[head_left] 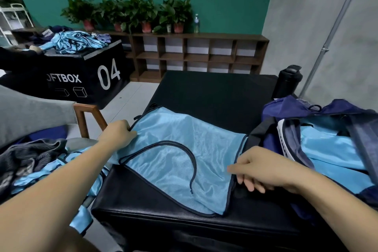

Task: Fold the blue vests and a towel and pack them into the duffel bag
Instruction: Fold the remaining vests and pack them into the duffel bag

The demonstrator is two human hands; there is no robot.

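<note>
A black box (214,88) carries a blue vest (180,149) spread flat across its near half. The open bag (286,106) sits at the box's right edge. The left hand (117,132) grips the vest's left edge with curled fingers, and the right hand (259,168) pinches its right hem.

Left hand (117,132) and right hand (258,168) pinch blue vest (180,149) edges on black box (214,90)

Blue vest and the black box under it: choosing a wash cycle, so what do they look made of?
The blue vest looks like slightly glossy synthetic mesh: fine weave, sheen, dark piping. The black box seems covered in matte ribbed vinyl or fabric; unclear which.
</note>
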